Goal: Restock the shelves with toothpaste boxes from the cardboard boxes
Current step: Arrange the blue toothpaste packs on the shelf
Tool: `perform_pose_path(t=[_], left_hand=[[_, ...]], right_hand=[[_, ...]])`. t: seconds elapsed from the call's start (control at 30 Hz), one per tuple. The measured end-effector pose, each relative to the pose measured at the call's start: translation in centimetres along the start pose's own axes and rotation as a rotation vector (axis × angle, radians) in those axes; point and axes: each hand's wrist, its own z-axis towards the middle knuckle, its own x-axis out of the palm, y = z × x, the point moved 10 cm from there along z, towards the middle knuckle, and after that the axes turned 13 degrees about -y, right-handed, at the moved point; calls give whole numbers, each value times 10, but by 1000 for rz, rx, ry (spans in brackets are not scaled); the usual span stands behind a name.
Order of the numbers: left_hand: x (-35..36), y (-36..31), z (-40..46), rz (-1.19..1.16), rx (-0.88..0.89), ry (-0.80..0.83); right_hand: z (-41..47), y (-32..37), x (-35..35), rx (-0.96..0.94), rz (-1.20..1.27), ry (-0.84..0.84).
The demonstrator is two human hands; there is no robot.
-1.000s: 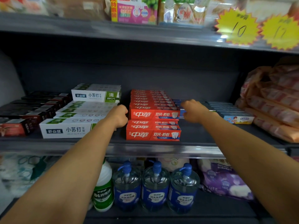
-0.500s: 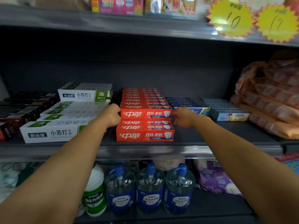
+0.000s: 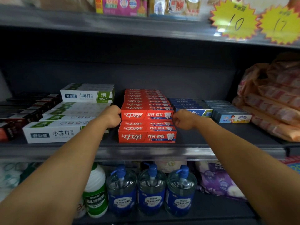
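Observation:
Red toothpaste boxes (image 3: 146,115) lie stacked in rows at the middle of the dark shelf (image 3: 146,151). My left hand (image 3: 112,116) is curled against the left end of the upper front red box. On that box's right end my right hand (image 3: 182,119) is curled the same way. Both hands pinch the box between them. Two lower red boxes (image 3: 146,136) sit in front, nearer the shelf edge. No cardboard box is in view.
White-and-green toothpaste boxes (image 3: 65,127) and black ones (image 3: 19,114) lie left of the red stack. Blue boxes (image 3: 191,108) and pale blue ones (image 3: 232,116) lie right, then orange plastic-wrapped packs (image 3: 272,101). Blue pump bottles (image 3: 151,189) stand on the shelf below. Yellow price tags (image 3: 235,21) hang above.
My right hand came back from the blue boxes to the right end of the red stack. My left hand stayed at the left end. The view shifted slightly.

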Motion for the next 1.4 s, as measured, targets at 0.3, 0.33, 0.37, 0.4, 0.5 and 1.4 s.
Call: perform_pose_path(t=[0.3, 0.33, 0.37, 0.4, 0.5, 1.4], left_hand=[[3, -2, -1, -19, 7, 16], [3, -2, -1, -16, 7, 17], [3, -1, -1, -9, 7, 19], [2, 0, -2, 1, 8, 21], [0, 3, -5, 24, 11, 26], [7, -1, -43, 33, 93, 41]], right_hand=[[0, -2, 3, 3, -9, 27], [0, -2, 2, 1, -14, 30], [-2, -2, 1, 0, -19, 32], [-3, -2, -1, 1, -23, 33], [-11, -1, -7, 4, -43, 53], [-37, 17, -7, -36, 81, 41]])
